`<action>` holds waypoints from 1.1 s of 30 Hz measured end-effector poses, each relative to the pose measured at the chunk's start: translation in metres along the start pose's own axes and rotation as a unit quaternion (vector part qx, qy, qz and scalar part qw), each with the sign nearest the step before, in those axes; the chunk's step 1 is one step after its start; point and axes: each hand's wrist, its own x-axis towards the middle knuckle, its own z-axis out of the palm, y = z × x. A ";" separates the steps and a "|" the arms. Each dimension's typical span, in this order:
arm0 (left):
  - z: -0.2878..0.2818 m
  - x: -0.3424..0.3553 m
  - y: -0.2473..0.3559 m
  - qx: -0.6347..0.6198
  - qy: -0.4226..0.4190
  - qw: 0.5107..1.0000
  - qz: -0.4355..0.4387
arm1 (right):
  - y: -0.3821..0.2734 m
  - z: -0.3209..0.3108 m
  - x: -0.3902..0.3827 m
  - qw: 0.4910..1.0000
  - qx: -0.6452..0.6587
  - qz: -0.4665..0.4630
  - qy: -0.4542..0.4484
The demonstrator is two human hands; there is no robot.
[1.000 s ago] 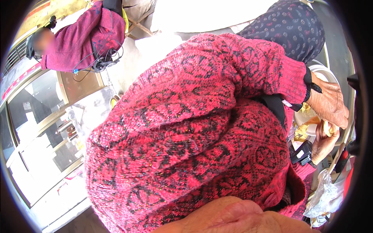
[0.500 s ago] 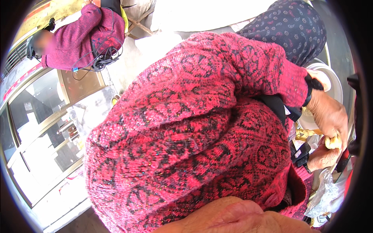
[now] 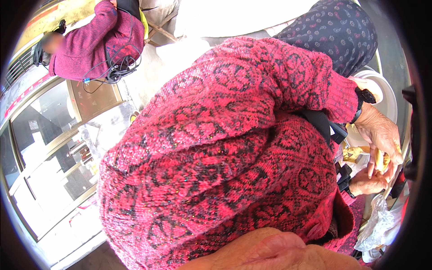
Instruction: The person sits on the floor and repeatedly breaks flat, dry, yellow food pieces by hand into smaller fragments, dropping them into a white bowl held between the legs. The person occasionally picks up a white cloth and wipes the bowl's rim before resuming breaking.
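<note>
At the right side of the head view my two hands come together around a pale yellow elongated piece [image 3: 382,161] whose kind I cannot make out. My left hand [image 3: 379,128], the upper one in the picture, grips it between thumb and fingers. Just below, my right hand [image 3: 366,182] closes on the piece from beneath, its fingertips partly hidden. Beside the hands lie yellow scraps with darker patches [image 3: 353,154]. A white bucket [image 3: 390,92] stands behind my left wrist. My red and black knitted sleeve [image 3: 252,81] fills the middle of the picture.
A crumpled clear plastic bag [image 3: 375,222] lies near my right hand. Another person in a maroon top [image 3: 85,49], with coiled black cables, is at the upper left. Glazed metal-framed panels [image 3: 45,117] run along the left. A white sheet-like surface [image 3: 225,18] spreads at the top.
My left hand has turned and its fingers have shifted around the yellow piece. My right hand has come slightly closer beneath it. The other person has barely moved.
</note>
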 end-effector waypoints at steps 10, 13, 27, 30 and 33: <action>-0.019 -0.014 0.013 0.279 0.012 0.928 0.249 | -0.001 -0.043 -0.001 0.973 -0.232 -0.006 -0.007; -0.013 0.003 0.021 0.334 0.143 0.929 0.070 | 0.006 -0.030 -0.003 0.956 -0.279 -0.090 -0.005; -0.015 0.019 0.027 0.349 0.169 0.921 -0.034 | -0.009 0.001 0.000 0.988 -0.003 0.133 -0.079; -0.005 0.025 0.030 0.364 0.150 0.918 -0.030 | -0.022 0.007 0.006 0.984 -0.017 0.124 -0.125; 0.002 0.025 0.042 0.352 0.150 0.922 -0.057 | -0.032 0.007 0.008 0.980 -0.096 0.099 -0.141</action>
